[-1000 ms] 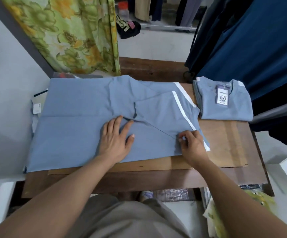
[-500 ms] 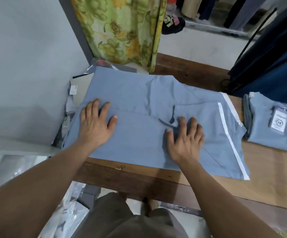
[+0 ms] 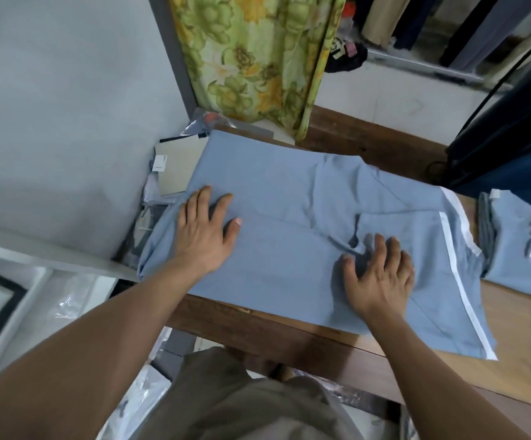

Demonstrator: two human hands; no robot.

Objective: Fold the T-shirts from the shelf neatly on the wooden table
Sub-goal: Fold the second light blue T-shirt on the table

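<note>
Since a second ago the right hand (image 3: pixel 380 281) has let go of the trimmed edge and lies flat, fingers spread, on the blue T-shirt (image 3: pixel 289 249). The left hand (image 3: pixel 205 236) presses flat near its left end. The shirt lies spread across the worktop (image 3: pixel 289 338), with a folded T-shirt (image 3: pixel 511 265) beyond it to the right.

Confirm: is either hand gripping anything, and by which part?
Nothing is gripped. The left hand and right hand both press flat, fingers spread, on the blue T-shirt.
</note>
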